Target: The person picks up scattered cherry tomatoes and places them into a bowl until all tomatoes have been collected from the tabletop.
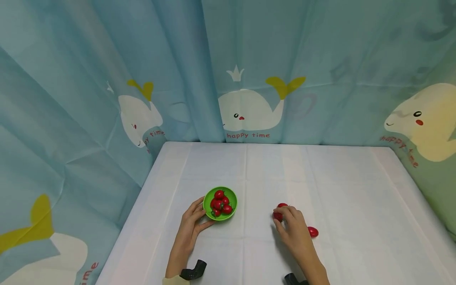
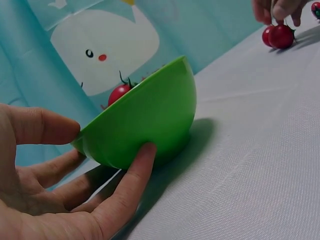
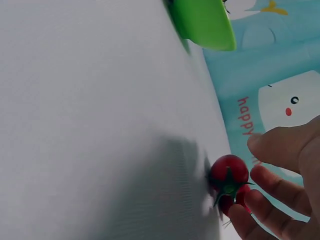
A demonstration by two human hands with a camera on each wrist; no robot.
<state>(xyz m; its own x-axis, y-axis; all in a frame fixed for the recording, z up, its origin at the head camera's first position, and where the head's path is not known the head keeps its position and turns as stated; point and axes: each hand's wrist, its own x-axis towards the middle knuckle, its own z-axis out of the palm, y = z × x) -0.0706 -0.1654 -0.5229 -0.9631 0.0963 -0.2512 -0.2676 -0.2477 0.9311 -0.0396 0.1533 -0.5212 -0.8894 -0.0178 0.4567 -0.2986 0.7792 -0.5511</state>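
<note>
A green bowl (image 1: 234, 212) holding several cherry tomatoes (image 1: 218, 204) sits on the table. My left hand (image 1: 188, 225) grips its left side; in the left wrist view the thumb and a finger touch the green wall (image 2: 145, 125). Over to the right, my right hand (image 1: 296, 233) is at a cherry tomato (image 1: 278, 216), which rests on the cloth beside another tomato (image 1: 282, 205). In the right wrist view a gap shows between the thumb and fingers (image 3: 277, 187), close by the tomato (image 3: 229, 170) with its green stem. Another tomato (image 1: 313, 232) lies right of the hand.
A white cloth (image 1: 263, 170) covers the table. Blue curtains (image 1: 185, 79) with whale prints hang behind it and along the left. Black curved pieces (image 1: 194, 270) are at both wrists.
</note>
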